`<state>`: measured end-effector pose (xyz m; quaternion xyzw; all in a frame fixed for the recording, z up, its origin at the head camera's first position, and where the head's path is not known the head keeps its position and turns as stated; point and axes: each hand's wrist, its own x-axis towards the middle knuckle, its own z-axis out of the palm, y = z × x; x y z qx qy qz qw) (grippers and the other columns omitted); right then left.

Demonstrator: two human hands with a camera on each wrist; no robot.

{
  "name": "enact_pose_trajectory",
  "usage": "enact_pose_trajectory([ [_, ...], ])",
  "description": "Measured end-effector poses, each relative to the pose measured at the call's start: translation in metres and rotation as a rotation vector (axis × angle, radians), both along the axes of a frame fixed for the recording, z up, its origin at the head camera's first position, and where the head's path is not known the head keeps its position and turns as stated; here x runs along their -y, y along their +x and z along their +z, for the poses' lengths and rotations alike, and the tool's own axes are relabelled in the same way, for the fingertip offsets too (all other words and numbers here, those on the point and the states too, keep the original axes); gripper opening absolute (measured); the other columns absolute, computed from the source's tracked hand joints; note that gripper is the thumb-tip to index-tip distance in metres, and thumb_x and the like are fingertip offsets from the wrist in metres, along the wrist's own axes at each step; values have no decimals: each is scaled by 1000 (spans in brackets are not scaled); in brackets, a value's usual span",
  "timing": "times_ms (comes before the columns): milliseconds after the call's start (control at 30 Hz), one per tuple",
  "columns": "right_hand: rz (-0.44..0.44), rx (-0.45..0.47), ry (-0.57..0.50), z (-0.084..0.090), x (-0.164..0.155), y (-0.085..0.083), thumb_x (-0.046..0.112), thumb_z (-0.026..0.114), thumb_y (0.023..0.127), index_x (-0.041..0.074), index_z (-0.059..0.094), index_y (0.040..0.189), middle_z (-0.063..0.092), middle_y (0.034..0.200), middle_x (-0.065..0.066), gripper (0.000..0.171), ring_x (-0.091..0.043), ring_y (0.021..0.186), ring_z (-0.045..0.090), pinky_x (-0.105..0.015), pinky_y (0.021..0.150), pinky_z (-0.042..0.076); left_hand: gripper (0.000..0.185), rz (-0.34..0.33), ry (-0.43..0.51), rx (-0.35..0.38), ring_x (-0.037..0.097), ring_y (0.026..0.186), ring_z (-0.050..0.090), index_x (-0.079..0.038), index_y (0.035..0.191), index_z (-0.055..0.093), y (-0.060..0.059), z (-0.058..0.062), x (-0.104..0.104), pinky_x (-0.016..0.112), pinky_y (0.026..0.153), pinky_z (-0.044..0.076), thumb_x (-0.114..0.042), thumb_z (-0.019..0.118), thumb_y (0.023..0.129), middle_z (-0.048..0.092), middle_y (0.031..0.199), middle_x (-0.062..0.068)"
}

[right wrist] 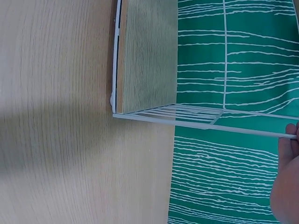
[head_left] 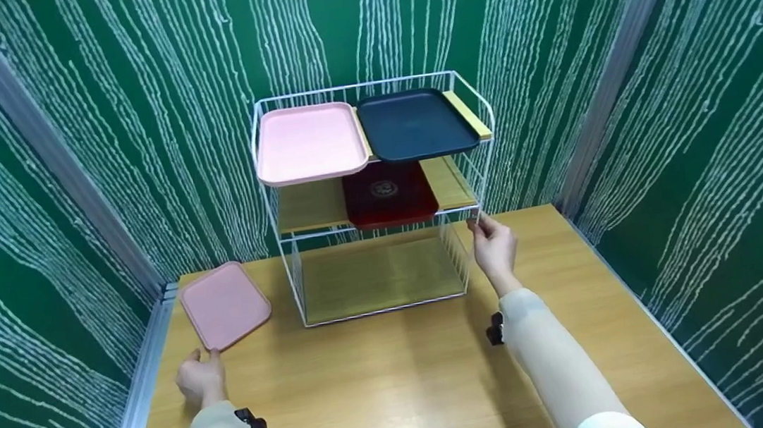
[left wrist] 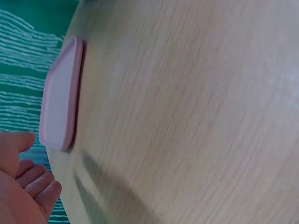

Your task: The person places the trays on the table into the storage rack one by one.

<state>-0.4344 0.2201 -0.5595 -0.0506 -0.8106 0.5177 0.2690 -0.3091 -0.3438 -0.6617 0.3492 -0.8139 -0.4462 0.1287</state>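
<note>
Pink tray lay flat on the bench at 9 o'clock from the wire rack. Left hand rested at the tray's near edge, fingers relaxed and holding nothing. Right hand pinched the rack's front right post at 3 o'clock. A light pink tray and dark tray occupied the top shelf, a red tray the middle.

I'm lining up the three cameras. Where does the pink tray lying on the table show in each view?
Head: the pink tray lies lower left, just ahead of the left hand.
Left wrist: the tray is at the left edge, seen edge-on, above the fingers.
Right wrist: not in it; only the wire rack shows.
Shared landmark: the wooden table.
</note>
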Motion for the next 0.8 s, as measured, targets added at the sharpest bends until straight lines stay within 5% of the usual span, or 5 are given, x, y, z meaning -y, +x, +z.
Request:
enact_pose_trajectory([
  [200, 29, 16, -23, 6, 1, 0, 8, 66, 107, 6, 76, 132, 79, 119, -14, 27, -29, 108, 75, -46, 95, 62, 59, -23, 8, 65, 52, 143, 46, 3, 152, 54, -3, -3, 0, 64, 118, 40, -30, 65, 104, 50, 155, 30],
  [433, 45, 33, -31, 9, 3, 0, 9, 65, 108, 7, 73, 137, 78, 121, -13, 30, -28, 111, 75, -45, 98, 61, 54, -38, -29, 62, 53, 139, 49, 9, 146, 58, -9, -5, -1, 62, 117, 42, -24, 64, 103, 54, 149, 34],
  [667, 23, 17, -23, 5, 3, 5, 8, 68, 106, 7, 73, 136, 78, 120, -14, 31, -28, 110, 76, -45, 97, 62, 35, -39, -43, 45, 54, 110, 65, 9, 110, 73, -11, -9, -6, 65, 93, 52, -23, 64, 100, 70, 119, 35],
  [800, -7, -13, 4, 5, 1, 6, 7, 69, 105, 7, 75, 133, 79, 116, -13, 29, -29, 107, 77, -46, 93, 63, 38, -26, -28, 79, 54, 106, 65, 9, 108, 71, -17, -6, -8, 66, 89, 52, -27, 60, 102, 69, 117, 36],
])
